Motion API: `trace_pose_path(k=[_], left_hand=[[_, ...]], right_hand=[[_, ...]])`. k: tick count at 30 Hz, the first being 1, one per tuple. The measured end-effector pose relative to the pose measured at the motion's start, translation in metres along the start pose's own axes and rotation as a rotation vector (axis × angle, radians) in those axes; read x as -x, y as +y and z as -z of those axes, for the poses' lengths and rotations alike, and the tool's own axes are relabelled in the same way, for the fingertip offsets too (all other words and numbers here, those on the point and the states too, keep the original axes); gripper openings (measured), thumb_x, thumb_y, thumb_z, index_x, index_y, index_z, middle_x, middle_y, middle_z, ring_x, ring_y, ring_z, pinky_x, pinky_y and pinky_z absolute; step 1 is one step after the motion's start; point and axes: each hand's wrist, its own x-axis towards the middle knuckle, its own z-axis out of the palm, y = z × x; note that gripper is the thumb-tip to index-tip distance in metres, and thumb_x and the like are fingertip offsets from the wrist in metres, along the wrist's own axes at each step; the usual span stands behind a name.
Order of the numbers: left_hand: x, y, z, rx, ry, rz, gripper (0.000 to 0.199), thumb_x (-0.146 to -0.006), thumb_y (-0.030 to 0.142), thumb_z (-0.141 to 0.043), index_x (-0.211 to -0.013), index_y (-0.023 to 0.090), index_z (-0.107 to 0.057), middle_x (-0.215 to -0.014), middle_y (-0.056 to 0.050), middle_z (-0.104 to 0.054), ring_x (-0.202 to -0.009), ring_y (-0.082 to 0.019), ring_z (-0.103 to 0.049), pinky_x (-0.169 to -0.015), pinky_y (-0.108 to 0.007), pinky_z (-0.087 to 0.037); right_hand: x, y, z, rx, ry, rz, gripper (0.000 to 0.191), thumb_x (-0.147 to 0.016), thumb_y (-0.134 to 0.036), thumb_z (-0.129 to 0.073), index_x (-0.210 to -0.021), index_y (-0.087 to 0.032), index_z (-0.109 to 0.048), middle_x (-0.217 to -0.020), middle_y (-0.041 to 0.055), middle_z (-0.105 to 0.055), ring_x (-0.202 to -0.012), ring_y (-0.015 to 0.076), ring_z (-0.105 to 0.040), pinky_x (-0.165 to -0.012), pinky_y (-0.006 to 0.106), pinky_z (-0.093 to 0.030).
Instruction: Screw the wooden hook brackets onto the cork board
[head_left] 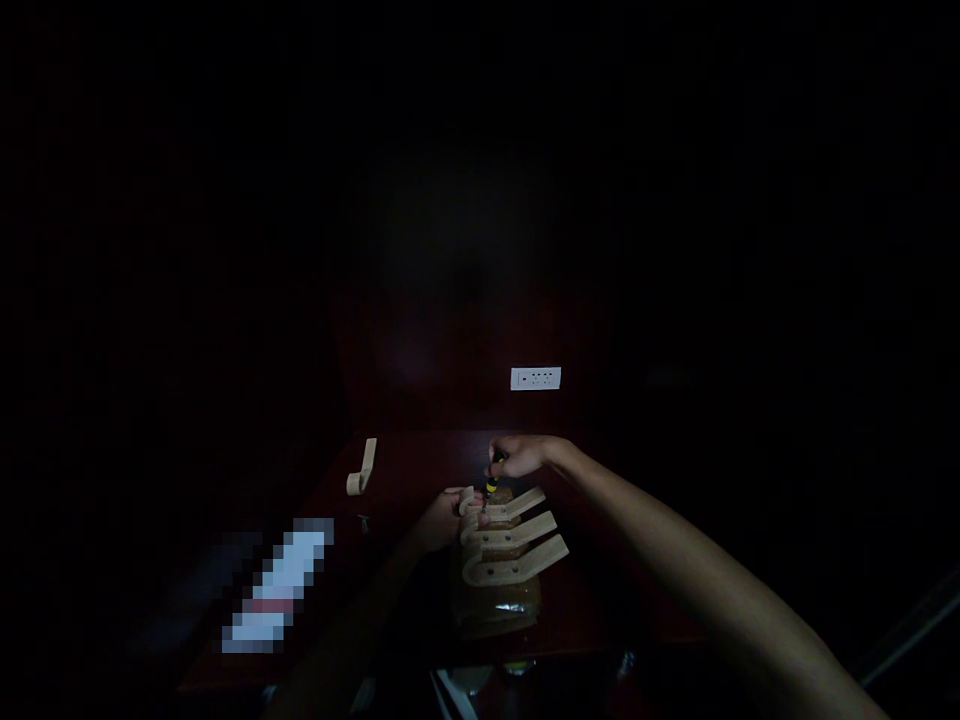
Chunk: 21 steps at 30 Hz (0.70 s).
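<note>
My right hand point(517, 456) is closed around a black-and-yellow screwdriver point(492, 487), which it holds steeply with the shaft pointing down. The tip meets the farthest of three pale wooden hooks point(501, 512), near a hole. My left hand point(444, 515) grips the curled end of that same hook from the left, its fingers partly hidden. A middle wooden hook point(517, 534) and a nearest wooden hook point(517, 569) lie in a row with it, dark holes showing. All three rest on a brown, shiny, tape-wrapped block point(495, 608).
A loose wooden hook point(366, 468) lies on the dark red table point(420, 452) at left, with small metal pieces, perhaps screws point(364, 522), below it. A pixelated pale strip point(279, 580) lies at front left. A white socket panel point(535, 378) is on the back wall. Surroundings are very dark.
</note>
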Motion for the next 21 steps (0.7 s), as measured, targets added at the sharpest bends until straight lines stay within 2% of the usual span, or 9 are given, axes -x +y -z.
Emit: trace_pose_path(k=[2,7,11,14,16,18,21], left_hand=[[0.0,0.0,-0.001,-0.021,-0.006,-0.008,0.028,-0.067,0.04,-0.073,-0.077,0.014,-0.071,-0.092,-0.007,-0.068,-0.092,-0.021,-0.059,-0.085,-0.028,-0.044],[-0.001,-0.003,-0.001,-0.056,-0.014,-0.02,0.027,-0.068,0.04,-0.072,-0.074,0.014,-0.07,-0.087,-0.006,-0.067,-0.09,-0.02,-0.059,-0.084,-0.027,-0.045],[-0.002,-0.007,0.0,-0.071,-0.027,-0.03,0.027,-0.07,0.039,-0.071,-0.08,0.014,-0.071,-0.093,-0.007,-0.067,-0.092,-0.02,-0.059,-0.087,-0.028,-0.045],[-0.002,-0.01,0.001,-0.069,0.009,-0.003,0.03,-0.068,0.039,-0.072,-0.085,0.015,-0.072,-0.102,-0.008,-0.066,-0.096,-0.02,-0.058,-0.089,-0.028,-0.044],[-0.002,-0.012,0.0,-0.054,0.014,0.015,0.031,-0.068,0.039,-0.072,-0.086,0.015,-0.072,-0.106,-0.008,-0.065,-0.098,-0.021,-0.057,-0.089,-0.027,-0.044],[-0.002,-0.013,0.0,-0.041,0.007,0.024,0.03,-0.069,0.039,-0.071,-0.086,0.015,-0.072,-0.107,-0.008,-0.065,-0.097,-0.02,-0.057,-0.088,-0.027,-0.045],[-0.002,-0.015,-0.001,-0.05,0.006,0.011,0.026,-0.068,0.037,-0.071,-0.08,0.014,-0.071,-0.102,-0.008,-0.066,-0.093,-0.02,-0.058,-0.085,-0.026,-0.046]], right_hand=[[0.0,-0.005,0.001,-0.023,-0.009,0.029,0.037,-0.077,-0.032,-0.058,-0.111,-0.019,-0.054,-0.08,0.0005,-0.063,-0.058,0.0103,-0.053,-0.051,0.018,-0.038],[-0.001,-0.011,0.007,-0.013,-0.067,0.088,0.025,-0.077,-0.021,-0.058,-0.102,-0.017,-0.058,-0.078,0.0005,-0.065,-0.063,0.0104,-0.058,-0.053,0.017,-0.04],[-0.004,-0.006,0.007,0.011,-0.088,0.019,0.023,-0.081,-0.033,-0.056,-0.097,-0.016,-0.061,-0.074,0.0012,-0.067,-0.062,0.0115,-0.06,-0.055,0.019,-0.041],[-0.005,-0.004,0.005,0.078,-0.045,-0.032,0.037,-0.082,-0.048,-0.052,-0.084,-0.013,-0.063,-0.066,0.0043,-0.064,-0.058,0.0144,-0.059,-0.054,0.022,-0.04],[-0.005,-0.006,0.005,0.096,-0.018,-0.028,0.041,-0.081,-0.053,-0.05,-0.085,-0.014,-0.062,-0.066,0.0041,-0.063,-0.056,0.0145,-0.057,-0.052,0.023,-0.039],[-0.004,-0.008,0.005,0.077,-0.034,0.017,0.037,-0.08,-0.048,-0.054,-0.096,-0.015,-0.06,-0.069,0.0019,-0.063,-0.055,0.0131,-0.055,-0.05,0.022,-0.038],[-0.001,-0.011,0.006,0.064,-0.079,0.073,0.032,-0.074,-0.03,-0.061,-0.103,-0.017,-0.057,-0.073,-0.0005,-0.063,-0.056,0.0115,-0.054,-0.049,0.02,-0.038]])
